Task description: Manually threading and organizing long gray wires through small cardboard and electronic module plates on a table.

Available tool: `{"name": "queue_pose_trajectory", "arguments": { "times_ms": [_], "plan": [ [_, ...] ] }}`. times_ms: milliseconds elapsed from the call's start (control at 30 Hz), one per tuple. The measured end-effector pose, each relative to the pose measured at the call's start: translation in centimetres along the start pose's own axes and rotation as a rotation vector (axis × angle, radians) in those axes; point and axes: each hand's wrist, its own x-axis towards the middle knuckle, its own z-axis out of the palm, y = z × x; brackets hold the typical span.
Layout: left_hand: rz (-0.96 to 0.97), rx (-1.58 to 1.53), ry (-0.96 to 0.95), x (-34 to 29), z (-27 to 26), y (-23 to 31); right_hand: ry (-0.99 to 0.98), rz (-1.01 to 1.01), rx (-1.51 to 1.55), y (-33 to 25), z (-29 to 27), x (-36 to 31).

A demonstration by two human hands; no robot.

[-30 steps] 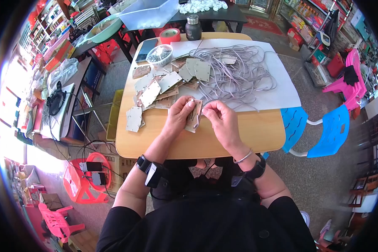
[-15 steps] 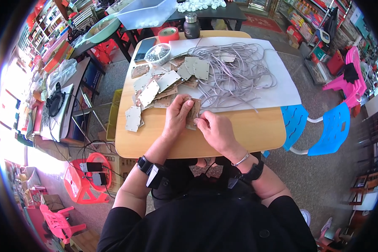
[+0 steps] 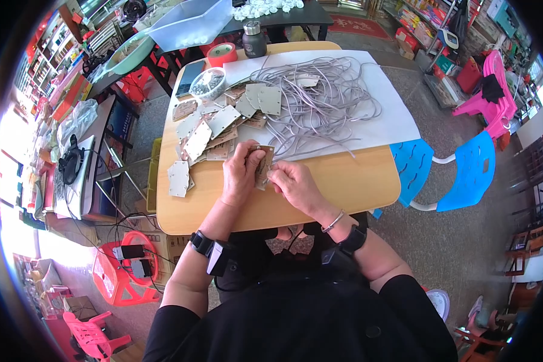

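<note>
A small brown circuit board (image 3: 264, 164) stands between my hands above the table's near half. My left hand (image 3: 239, 176) is closed on its left side, thumb across the upper part. At the board's right edge, my right hand (image 3: 295, 186) pinches with thumb and forefinger; whatever lies between those fingertips is too small to make out. Beyond my hands is a heap of similar boards (image 3: 223, 120), some with the pale side up, others brown. A few more boards (image 3: 178, 178) lie stacked left of my left hand. Loose grey-lilac wires (image 3: 326, 90) spread in a tangle over white paper.
On the wooden table (image 3: 344, 193) stand a round clear tub of small grey parts (image 3: 208, 83), red tape (image 3: 222, 54), a dark bottle (image 3: 254, 40) and a phone (image 3: 190, 78). A blue chair (image 3: 467, 172) is at the right; a red stool (image 3: 111, 277) at the lower left.
The whole view has shifted slightly, with the table sitting further left. My hands keep nearly the same hold at the board, which stays between them.
</note>
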Motion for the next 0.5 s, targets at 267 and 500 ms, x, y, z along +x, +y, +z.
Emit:
{"name": "queue_pose_trajectory", "arguments": {
  "times_ms": [267,500],
  "plan": [
    [0.134,0.196,0.046,-0.1,0.0,0.9,0.079,-0.116,-0.130,0.5,0.2,-0.1],
    [0.241,0.249,0.027,-0.1,0.1,0.7,0.043,-0.030,0.046,1.0,0.1,-0.4]
  ]
}}
